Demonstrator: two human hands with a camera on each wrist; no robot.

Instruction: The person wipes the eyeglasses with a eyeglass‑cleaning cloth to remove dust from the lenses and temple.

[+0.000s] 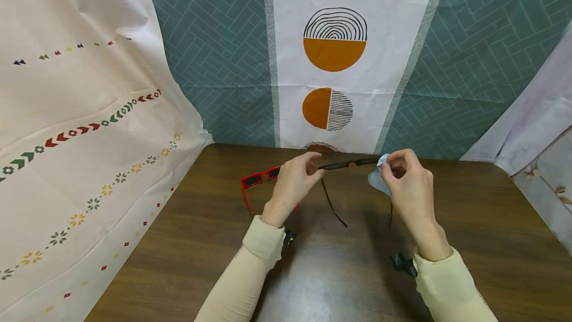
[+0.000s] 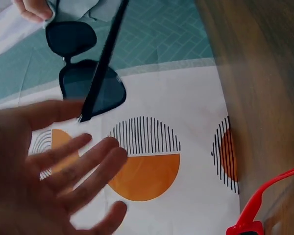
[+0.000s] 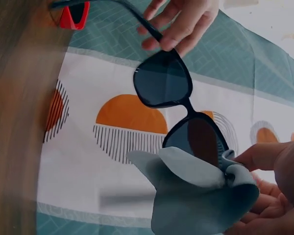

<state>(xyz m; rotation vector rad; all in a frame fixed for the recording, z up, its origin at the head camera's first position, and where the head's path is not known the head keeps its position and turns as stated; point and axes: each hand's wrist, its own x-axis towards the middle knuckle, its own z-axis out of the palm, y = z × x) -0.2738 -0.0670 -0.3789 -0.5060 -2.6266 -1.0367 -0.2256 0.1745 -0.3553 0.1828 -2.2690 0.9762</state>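
Observation:
Black sunglasses (image 3: 162, 81) with dark lenses are held up above the table, temples unfolded. My left hand (image 1: 293, 179) pinches them at one end of the frame, near the hinge, with its other fingers spread in the left wrist view. At the opposite end my right hand (image 1: 408, 190) grips a light blue-grey cloth (image 3: 201, 196) folded over the edge of the other lens. Part of that lens is hidden by the cloth. Red sunglasses (image 1: 253, 180) with dark lenses lie on the table behind my left hand, partly covered by it.
The brown wooden table (image 1: 192, 242) runs back to a teal and white patterned curtain (image 1: 214, 53). A cream embroidered cloth (image 1: 89, 163) hangs along the left side, and a pale curtain (image 1: 536, 108) is at the right.

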